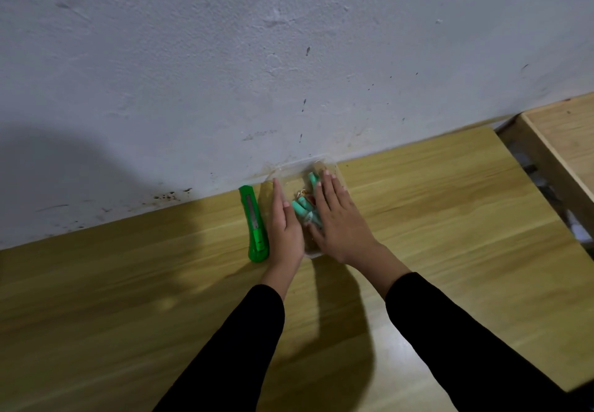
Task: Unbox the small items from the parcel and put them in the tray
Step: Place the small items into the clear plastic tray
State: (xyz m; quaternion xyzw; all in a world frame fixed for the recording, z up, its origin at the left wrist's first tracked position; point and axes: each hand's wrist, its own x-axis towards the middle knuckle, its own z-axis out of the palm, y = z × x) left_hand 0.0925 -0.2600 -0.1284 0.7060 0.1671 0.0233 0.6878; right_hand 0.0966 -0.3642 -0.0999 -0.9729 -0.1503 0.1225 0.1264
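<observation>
Left hand, right hand — fingers straight — rest on tray of teal tubes, green cutter alongside.

Surface: far edge along the wall.
Tray: on the surface, far centre, by the wall.
Small items: in the tray.
Cutter: just left of the tray.
Left hand: between cutter and tray.
Right hand: over the tray's right half, on the items.
</observation>
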